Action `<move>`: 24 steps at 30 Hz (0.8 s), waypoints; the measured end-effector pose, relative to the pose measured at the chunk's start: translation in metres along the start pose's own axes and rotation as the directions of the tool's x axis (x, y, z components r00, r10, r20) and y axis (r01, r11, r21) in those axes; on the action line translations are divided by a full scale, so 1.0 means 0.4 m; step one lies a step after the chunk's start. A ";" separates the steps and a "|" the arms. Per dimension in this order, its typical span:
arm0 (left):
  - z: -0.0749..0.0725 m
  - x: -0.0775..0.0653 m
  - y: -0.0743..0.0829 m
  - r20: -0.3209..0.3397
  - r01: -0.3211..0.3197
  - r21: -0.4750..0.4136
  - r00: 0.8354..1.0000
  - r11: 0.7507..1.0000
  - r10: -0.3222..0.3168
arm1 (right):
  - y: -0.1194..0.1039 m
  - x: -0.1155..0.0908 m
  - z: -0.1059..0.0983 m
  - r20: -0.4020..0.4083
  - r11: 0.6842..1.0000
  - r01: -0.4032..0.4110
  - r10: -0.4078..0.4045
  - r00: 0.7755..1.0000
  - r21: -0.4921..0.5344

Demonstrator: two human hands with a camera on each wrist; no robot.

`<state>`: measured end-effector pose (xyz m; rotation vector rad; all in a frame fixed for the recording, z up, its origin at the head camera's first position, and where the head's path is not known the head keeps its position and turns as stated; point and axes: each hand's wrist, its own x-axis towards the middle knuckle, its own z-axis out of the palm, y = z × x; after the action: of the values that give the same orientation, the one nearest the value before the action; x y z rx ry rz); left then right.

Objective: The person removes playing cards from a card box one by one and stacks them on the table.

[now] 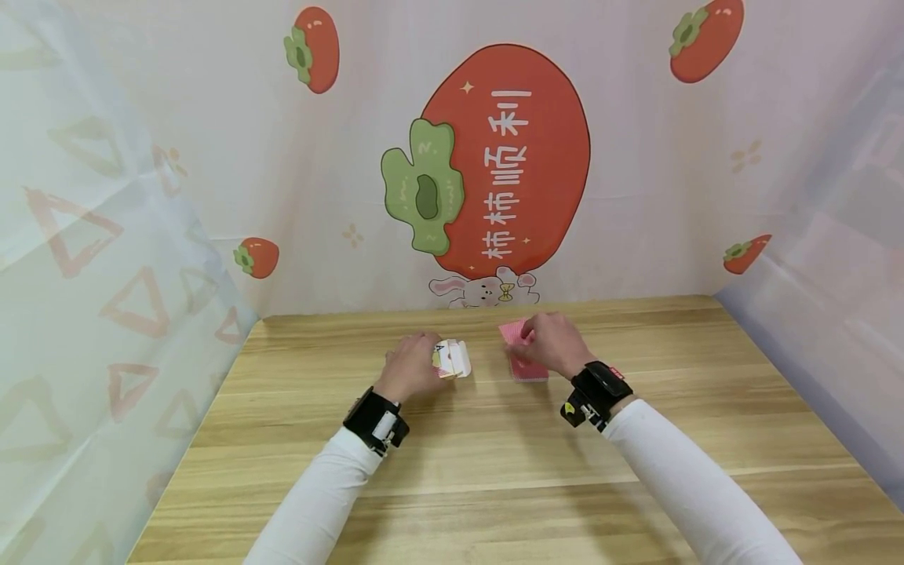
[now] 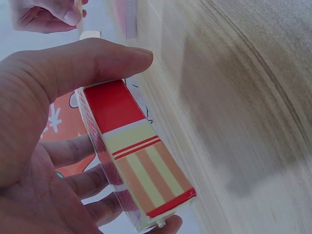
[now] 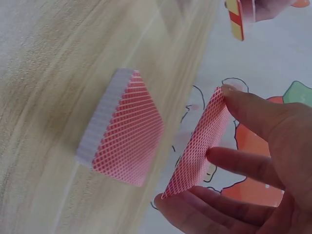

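Note:
My left hand (image 1: 412, 367) grips a playing-card box (image 2: 141, 151), thumb along one side and fingers round the other. In the head view the box's white flap end (image 1: 457, 359) faces right, its flap standing open. The box's narrow side shows red, cream and orange stripes in the left wrist view. To the right, my right hand (image 1: 559, 345) pinches a thin red-patterned playing card (image 3: 197, 146) between thumb and fingertips. Squared up on the table beside that card lies a deck of cards (image 3: 129, 134) with the same red back, its white edges showing.
The wooden table (image 1: 480, 479) runs back to a white cloth backdrop (image 1: 339, 173) printed with persimmons and a rabbit. Cloth also hangs along the left and right sides. Black camera straps (image 1: 374, 420) sit on both wrists.

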<state>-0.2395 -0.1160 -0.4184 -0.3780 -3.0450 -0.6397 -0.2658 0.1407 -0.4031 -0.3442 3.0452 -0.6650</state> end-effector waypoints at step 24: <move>0.008 0.003 0.002 0.009 -0.005 -0.013 1.000 1.000 0.005 | 0.002 0.009 0.073 -0.082 0.992 -0.100 0.093 0.992 -0.079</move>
<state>-0.2403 -0.1138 -0.4211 -0.3900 -3.0484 -0.6603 -0.2678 0.1287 -0.4298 -0.1739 3.1461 -0.5607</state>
